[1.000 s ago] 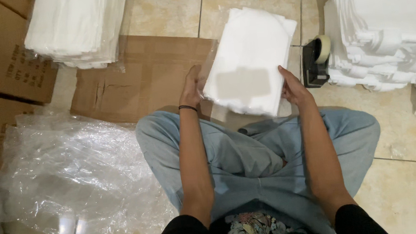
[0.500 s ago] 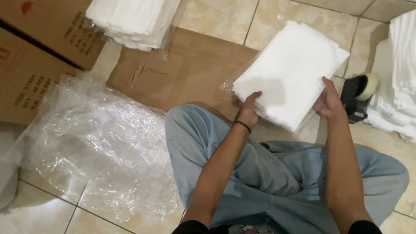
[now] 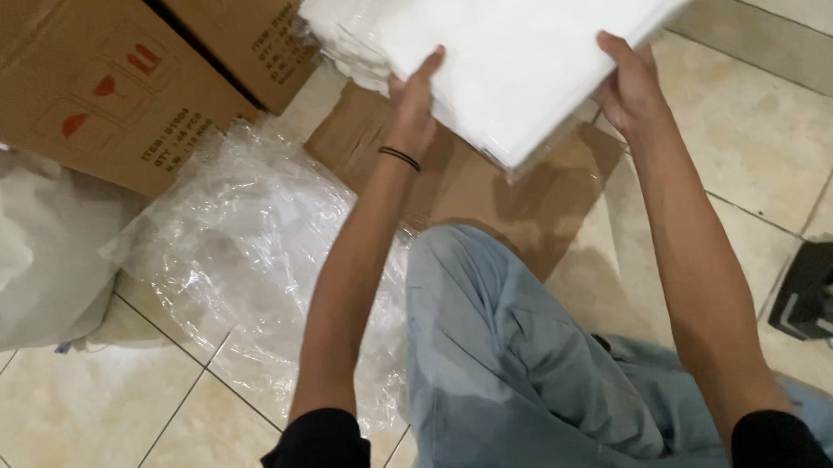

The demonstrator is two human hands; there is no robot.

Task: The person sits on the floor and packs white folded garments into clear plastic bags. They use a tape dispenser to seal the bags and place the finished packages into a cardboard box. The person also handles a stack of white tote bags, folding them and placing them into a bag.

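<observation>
Tile floor (image 3: 82, 424), flattened cardboard (image 3: 493, 187), boxes (image 3: 92, 82), crumpled plastic (image 3: 236, 240)

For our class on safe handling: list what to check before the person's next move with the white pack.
1. Left hand on the pack: ok, fingers on its near edge.
2. Right hand on the pack: ok, gripping the right edge.
3. Pack clear of the floor: ok, lifted above the flat cardboard.
4. Pack's wrap intact: cannot tell.
5. Plastic sheet out of the way: not ok, spread beside the left knee.
6. Tape dispenser clear of the hands: ok, off to the right.
</observation>
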